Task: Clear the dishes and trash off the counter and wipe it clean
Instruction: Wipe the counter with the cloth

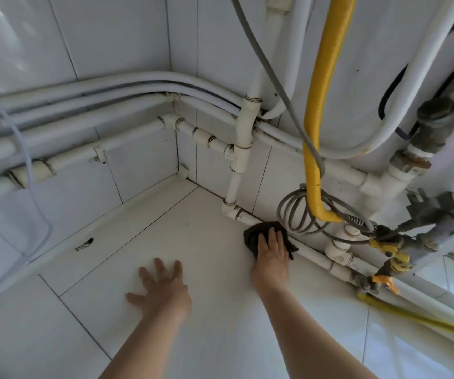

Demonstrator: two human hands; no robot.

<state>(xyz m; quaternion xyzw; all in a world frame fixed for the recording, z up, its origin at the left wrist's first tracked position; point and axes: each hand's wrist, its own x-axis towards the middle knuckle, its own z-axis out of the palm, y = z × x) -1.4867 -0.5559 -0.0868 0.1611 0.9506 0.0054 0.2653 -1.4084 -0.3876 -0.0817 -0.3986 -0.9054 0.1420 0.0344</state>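
The left hand lies flat, fingers spread, on the white counter. Beyond it, the right hand presses a dark cloth flat-fingered against the white pipe.

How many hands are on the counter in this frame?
2. The left hand lies flat on the counter; the right hand presses a dark cloth beside the wall pipe.

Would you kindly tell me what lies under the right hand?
A dark cloth, pressed onto the white counter beside the wall pipe. Its edges show around the right hand's straight fingers; the cloth's middle and the counter beneath are covered.
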